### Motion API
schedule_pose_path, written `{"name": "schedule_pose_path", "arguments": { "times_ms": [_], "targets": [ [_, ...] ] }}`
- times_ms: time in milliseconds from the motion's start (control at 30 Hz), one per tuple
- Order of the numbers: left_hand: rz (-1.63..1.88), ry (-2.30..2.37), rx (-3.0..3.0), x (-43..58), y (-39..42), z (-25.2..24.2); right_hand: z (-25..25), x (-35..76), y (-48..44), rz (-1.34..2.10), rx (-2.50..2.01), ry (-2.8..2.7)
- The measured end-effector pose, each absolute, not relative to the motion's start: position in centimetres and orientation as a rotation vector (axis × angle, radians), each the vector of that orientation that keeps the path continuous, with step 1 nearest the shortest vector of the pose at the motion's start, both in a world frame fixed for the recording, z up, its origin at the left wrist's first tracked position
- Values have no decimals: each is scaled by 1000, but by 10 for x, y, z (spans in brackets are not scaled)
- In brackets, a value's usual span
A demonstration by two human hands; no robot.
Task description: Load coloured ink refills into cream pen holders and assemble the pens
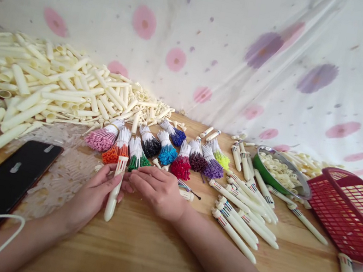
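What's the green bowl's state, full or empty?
Full, or nearly so: the green bowl holds a heap of small cream parts that reaches about up to its rim.

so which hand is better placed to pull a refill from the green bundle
Probably the right hand: it looks empty, its fingers lying just below the green bundle. The left hand is wrapped around a cream pen barrel.
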State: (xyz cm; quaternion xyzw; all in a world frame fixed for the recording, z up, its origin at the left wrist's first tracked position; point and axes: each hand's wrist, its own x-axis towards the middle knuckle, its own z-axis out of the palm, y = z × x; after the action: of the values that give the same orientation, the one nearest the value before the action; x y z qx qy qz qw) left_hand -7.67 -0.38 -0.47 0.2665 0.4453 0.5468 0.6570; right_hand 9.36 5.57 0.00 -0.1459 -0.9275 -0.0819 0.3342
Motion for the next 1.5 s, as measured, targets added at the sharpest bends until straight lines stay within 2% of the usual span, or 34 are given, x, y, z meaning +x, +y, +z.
{"name": "schedule_pose_path", "arguments": {
  "times_ms": [167, 367, 467, 567, 667, 767, 1167, 1500],
  "targets": [
    [1219, 1010, 620, -75, -3, -6, 4, 104, 49, -327, -377, -2361],
    [1218, 1026, 631, -74, -1, -6, 12, 101, 33, -316, -170, -2334],
    [1168, 1061, 752, -77, -4, -6, 20, 106, 30, -42, -415, -2137],
    [1095, 1094, 954, -79, -9, -5, 30, 116, 37, 443, -820, -1604],
    [1044, 1079, 1148, -79, -16, -7, 38, 127, 45, 798, -863, -1209],
    [1010, 1063, 1280, -77, -20, -9, 41, 132, 46, 936, -861, -1150],
    [900, 1041, 1607, -83, -18, -6, 54, 141, 44, 935, -921, -1245],
    [872, 1030, 1623, -82, -20, -4, 46, 122, 31, 1093, -908, -1316]
  ]
}}
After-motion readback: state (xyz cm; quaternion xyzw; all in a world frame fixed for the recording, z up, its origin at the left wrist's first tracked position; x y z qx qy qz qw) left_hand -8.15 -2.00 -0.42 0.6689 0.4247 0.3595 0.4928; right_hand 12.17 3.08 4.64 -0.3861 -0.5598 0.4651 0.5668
